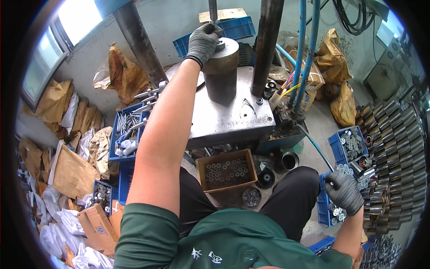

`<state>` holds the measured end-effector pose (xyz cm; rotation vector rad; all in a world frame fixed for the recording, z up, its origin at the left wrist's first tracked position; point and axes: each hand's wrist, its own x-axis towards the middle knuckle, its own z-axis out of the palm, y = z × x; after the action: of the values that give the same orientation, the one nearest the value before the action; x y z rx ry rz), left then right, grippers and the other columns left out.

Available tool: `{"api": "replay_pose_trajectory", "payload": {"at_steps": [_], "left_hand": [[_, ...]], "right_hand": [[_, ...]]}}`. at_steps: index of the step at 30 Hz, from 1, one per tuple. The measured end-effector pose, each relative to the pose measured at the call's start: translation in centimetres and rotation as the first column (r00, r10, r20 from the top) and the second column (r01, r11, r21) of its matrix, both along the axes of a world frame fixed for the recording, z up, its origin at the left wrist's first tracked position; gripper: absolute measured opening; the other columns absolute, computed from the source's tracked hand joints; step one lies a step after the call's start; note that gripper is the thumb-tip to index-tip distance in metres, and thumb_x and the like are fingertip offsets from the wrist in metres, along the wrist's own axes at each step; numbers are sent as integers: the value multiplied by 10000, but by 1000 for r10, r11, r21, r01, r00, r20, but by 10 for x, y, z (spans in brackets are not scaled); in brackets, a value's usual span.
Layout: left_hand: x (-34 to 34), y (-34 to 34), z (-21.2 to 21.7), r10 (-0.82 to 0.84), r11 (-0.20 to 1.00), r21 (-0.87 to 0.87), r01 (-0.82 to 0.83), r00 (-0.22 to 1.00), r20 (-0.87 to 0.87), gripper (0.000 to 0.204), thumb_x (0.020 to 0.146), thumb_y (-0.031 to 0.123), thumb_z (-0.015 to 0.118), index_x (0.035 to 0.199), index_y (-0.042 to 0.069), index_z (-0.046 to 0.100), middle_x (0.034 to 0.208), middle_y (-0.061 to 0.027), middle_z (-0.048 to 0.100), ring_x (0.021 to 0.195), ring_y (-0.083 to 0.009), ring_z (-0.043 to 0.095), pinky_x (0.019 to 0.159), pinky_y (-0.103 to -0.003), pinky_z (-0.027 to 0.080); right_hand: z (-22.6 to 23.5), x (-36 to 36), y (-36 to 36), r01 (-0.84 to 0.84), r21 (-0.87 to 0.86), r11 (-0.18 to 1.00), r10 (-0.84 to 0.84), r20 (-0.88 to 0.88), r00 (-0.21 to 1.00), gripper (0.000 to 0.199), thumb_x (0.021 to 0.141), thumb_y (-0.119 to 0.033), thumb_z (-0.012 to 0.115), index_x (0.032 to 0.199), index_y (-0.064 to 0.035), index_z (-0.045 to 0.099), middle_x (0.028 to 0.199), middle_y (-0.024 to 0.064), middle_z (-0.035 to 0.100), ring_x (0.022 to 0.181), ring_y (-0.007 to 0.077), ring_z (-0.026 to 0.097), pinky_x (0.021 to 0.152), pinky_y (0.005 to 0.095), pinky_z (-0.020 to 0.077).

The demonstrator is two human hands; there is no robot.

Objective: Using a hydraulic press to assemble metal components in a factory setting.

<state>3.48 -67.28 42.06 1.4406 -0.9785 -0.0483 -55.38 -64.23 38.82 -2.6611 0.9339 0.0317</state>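
My left hand [204, 42], in a grey glove, reaches up to the top of a thick steel cylinder [222, 83] on the press table. Its fingers are closed just under the tip of the vertical press rod [213, 10]; what they pinch is hidden. Beside the fingertips, a small metal ring [220, 45] sits on the cylinder's top. Low on the right, my gloved right hand [345, 192] is wrapped round the end of a long blue lever [316, 147]. This lever slants down from the base of the blue hoses.
Dark steel columns [268, 45] flank the steel press table [210, 117]. A cardboard box [200, 172] of small rings stands below, between my knees. Blue bins of metal parts [112, 134] stand left; another blue bin [333, 145] and stacked metal tubes [394, 152] stand right.
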Motion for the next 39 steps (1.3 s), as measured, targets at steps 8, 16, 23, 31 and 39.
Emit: {"api": "replay_pose_trajectory", "payload": {"at_steps": [8,16,23,31,39], "left_hand": [[1,-4,-3,-33,999,20,33,999,0,176,942,102,687,1089,6,700,928,-79,694,847,-148,683,675,-280,649],[3,0,-2,-50,999,7,51,996,-73,279,951,259,687,1102,24,707,889,-71,714,822,-142,686,744,-285,594],[-4,4,4,-78,997,-35,75,991,-111,369,994,343,650,1169,18,638,870,-84,693,809,-155,687,757,-296,582],[-1,5,5,-70,997,18,71,994,-78,406,976,373,626,1182,28,683,836,-91,722,786,-152,693,786,-297,540],[-2,9,7,-93,995,18,95,990,-104,301,989,287,641,1105,11,658,842,-81,703,760,-147,685,749,-285,576]], "right_hand": [[2,-9,-10,-134,8,991,134,-62,989,236,830,-114,644,1047,-47,709,957,185,702,897,389,671,800,452,544],[-8,-11,-9,-139,-6,990,137,-113,984,151,819,-145,648,918,-59,724,860,181,690,829,388,668,754,463,545],[-10,-11,-6,-83,19,996,85,-86,993,153,817,-167,648,884,-44,710,810,191,668,793,405,657,723,483,535],[4,-2,-10,-109,-55,992,108,-22,994,176,853,-167,618,944,-55,718,847,193,688,806,397,666,737,477,544],[0,-7,-13,-140,10,990,139,-188,972,233,855,-129,627,1061,-48,700,964,185,699,905,390,666,802,467,539]]}}
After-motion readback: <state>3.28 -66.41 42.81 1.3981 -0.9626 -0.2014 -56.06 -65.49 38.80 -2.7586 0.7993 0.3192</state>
